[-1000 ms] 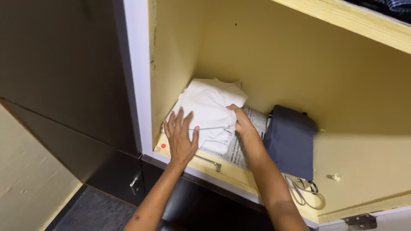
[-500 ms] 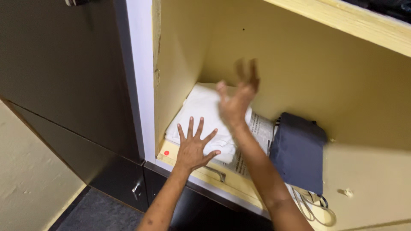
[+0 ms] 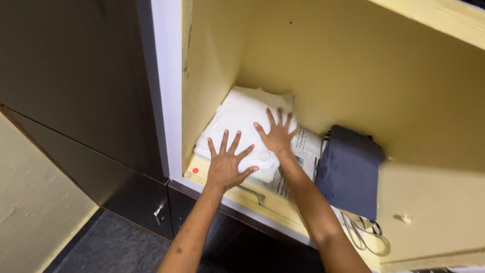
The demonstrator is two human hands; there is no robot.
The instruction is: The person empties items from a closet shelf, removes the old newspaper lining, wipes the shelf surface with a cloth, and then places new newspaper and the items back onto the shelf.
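— Since half a second back, the right hand (image 3: 277, 136) has dropped out of the air and landed flat on the folded white cloth stack (image 3: 241, 126); the left hand (image 3: 226, 164) has barely shifted from the near edge.

— Where does the stack sit against each grip from where you watch?

— I see it lying in the left rear corner of the pale yellow wooden cupboard shelf (image 3: 429, 202), directly under both palms. Left grip is spread wide, fingers apart, pressing the front edge of the cloth. Right grip is likewise splayed, resting further back on top. Neither is closed around anything.

— And beside it?

— A sheet of printed newspaper (image 3: 303, 151) lies under the stack's right side, and a folded dark blue-grey fabric piece (image 3: 349, 169) lies just right of that, apart from the hands.

— What can't you make out?

— The right fingertips are blurred. The cloth's front edge is covered by the left palm, so I cannot count its layers. A thin wire loop (image 3: 366, 235) near the shelf's front is partly tucked under the dark fabric. The forearms are cut off at the bottom.
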